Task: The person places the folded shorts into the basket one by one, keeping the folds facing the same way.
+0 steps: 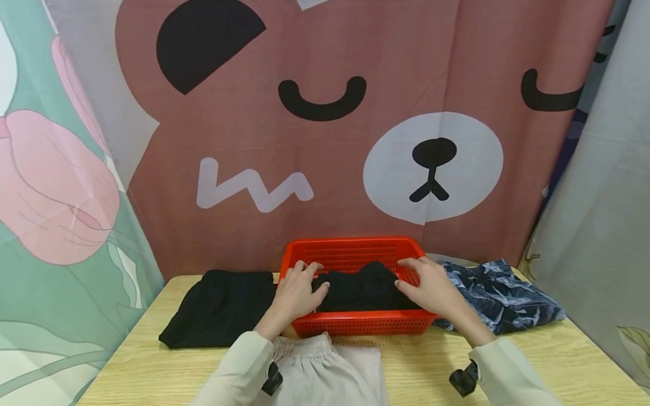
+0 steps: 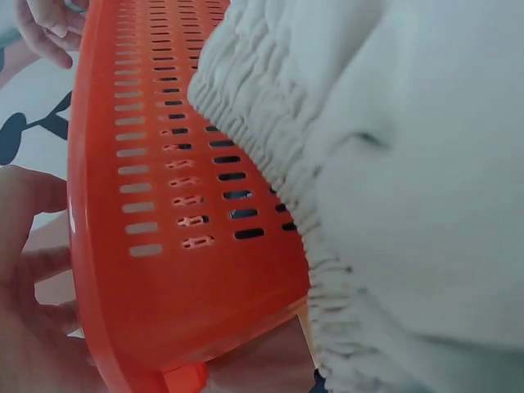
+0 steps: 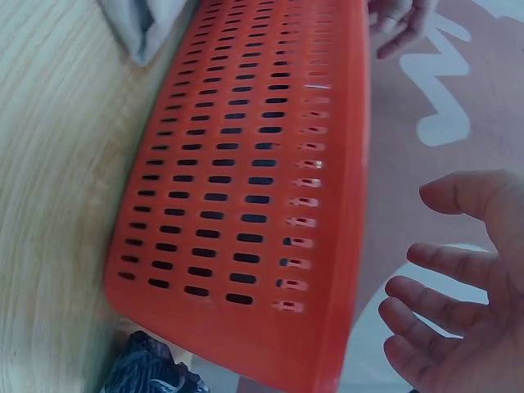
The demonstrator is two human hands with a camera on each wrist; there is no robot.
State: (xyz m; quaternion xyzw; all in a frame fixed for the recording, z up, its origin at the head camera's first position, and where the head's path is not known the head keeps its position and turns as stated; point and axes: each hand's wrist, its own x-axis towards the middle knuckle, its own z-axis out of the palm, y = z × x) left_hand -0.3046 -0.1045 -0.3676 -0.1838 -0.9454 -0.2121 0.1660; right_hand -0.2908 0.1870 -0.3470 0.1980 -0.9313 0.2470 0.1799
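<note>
Laying-in step at the red basket [image 1: 357,324]

Left to right: a folded black cloth [image 1: 217,307] on the tabletop [image 1: 126,387]; the left hand [image 1: 297,292], fingers spread, grip loose and empty; the black garment [image 1: 361,292], inside the red basket; the right hand [image 1: 432,288], likewise loose and empty; a patterned garment [image 1: 506,298]. The step appears to be settling the black garment; next would call for lifting both hands clear.

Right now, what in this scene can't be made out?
Head: floor of red basket beneath black garment, covered by it.
Head: lower end of pale garment, past bottom edge.
Left wrist: rest of left hand, past left edge.
Right wrist: basket contents, mostly masked by slotted wall.
</note>
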